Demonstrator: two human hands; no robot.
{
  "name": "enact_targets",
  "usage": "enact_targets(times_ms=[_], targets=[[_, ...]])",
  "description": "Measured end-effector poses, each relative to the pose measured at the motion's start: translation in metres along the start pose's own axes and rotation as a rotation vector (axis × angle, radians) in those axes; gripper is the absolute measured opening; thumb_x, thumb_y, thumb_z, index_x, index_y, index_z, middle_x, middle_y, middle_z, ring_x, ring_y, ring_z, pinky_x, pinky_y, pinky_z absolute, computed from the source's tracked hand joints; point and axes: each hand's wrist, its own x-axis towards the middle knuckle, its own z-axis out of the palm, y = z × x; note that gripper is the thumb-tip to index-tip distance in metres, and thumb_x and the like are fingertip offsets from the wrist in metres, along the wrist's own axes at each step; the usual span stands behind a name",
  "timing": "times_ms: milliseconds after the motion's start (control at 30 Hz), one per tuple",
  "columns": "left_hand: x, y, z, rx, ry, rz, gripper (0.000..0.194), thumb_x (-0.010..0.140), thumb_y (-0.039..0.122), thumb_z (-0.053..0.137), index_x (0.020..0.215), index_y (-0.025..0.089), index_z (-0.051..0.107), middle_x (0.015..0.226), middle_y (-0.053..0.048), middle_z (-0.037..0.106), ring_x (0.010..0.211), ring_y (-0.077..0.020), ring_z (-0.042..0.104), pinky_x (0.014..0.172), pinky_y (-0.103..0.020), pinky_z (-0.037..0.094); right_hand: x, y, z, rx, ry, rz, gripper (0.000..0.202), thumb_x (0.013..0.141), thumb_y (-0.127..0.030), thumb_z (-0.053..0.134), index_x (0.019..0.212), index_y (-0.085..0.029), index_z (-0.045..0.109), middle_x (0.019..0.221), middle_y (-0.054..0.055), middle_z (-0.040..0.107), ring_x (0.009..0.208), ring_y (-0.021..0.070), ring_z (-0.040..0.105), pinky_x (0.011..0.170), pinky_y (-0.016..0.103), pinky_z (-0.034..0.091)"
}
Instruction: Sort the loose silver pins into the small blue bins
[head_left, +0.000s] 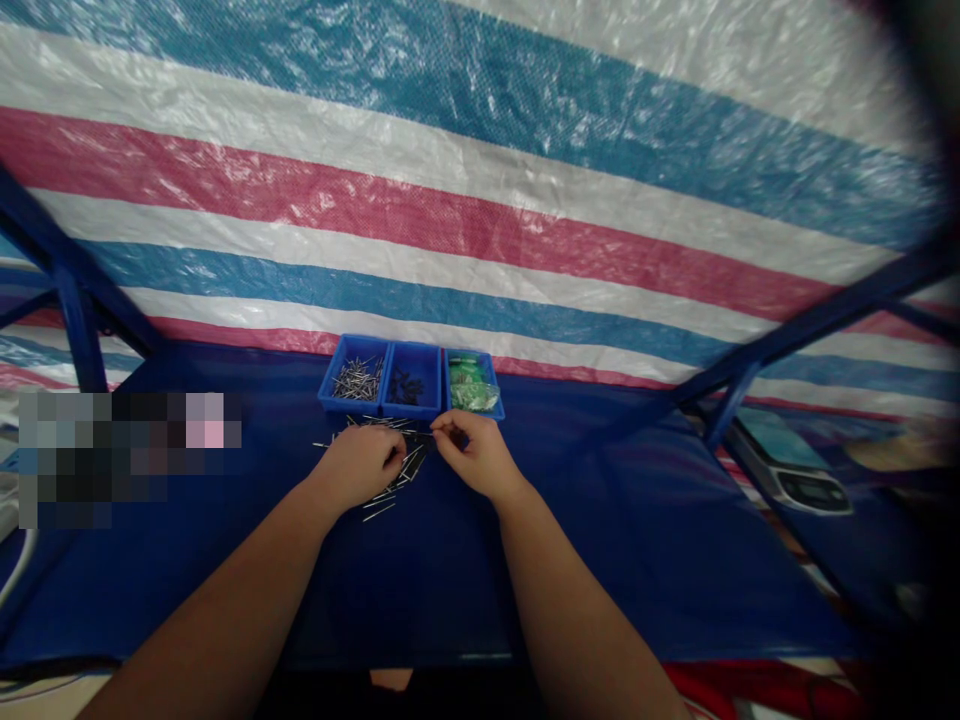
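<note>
Several thin metal pins (pixel 379 505) lie scattered on the blue table, around and between my hands. My left hand (pixel 365 462) is closed above them, its fingertips curled in; what it holds, if anything, is hidden. To the right, my right hand (pixel 472 450) pinches a thin metal pin (pixel 421 433) that points left toward my left hand. Behind the hands stand three blue bins: the left bin (pixel 327 390) holds a heap of metal pins, the middle bin (pixel 414 411) holds small dark pieces, and the right bin (pixel 448 362) holds green packets in clear plastic.
Blue metal frame bars rise at the left (pixel 79 330) and right (pixel 731 405). A scale (pixel 814 490) stands at the far right. A striped plastic sheet (pixel 480 230) hangs behind the table (pixel 600 560). A pixelated area covers the left side.
</note>
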Motion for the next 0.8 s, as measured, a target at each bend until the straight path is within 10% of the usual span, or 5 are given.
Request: enact_targets(times_ms=[600, 800], targets=[[0.0015, 0.0041, 0.0059, 0.015, 0.039, -0.094, 0.017, 0.090, 0.026, 0.055, 0.083, 0.020, 0.069, 0.085, -0.006, 0.073, 0.078, -0.0222, 0.067, 0.071, -0.032, 0.046, -0.0017, 0.0020, -0.0022, -0.310, -0.181, 0.161, 0.010, 0.087, -0.021, 0.063, 0.093, -0.021, 0.071, 0.077, 0.000, 0.070, 0.063, 0.0123, 0.056, 0.058, 0.024, 0.035], [0.0009, -0.0006, -0.0023, -0.164, 0.373, -0.089, 0.022, 0.100, 0.030, 0.046, 0.101, 0.019, 0.065, 0.096, -0.006, 0.069, 0.090, -0.0196, 0.064, 0.080, -0.031, 0.046, -0.0024, 0.0030, -0.0040, -0.331, -0.181, 0.187, 0.010, 0.086, -0.021, 0.064, 0.094, -0.021, 0.071, 0.077, 0.000, 0.070, 0.063, 0.0124, 0.057, 0.058, 0.024, 0.035]])
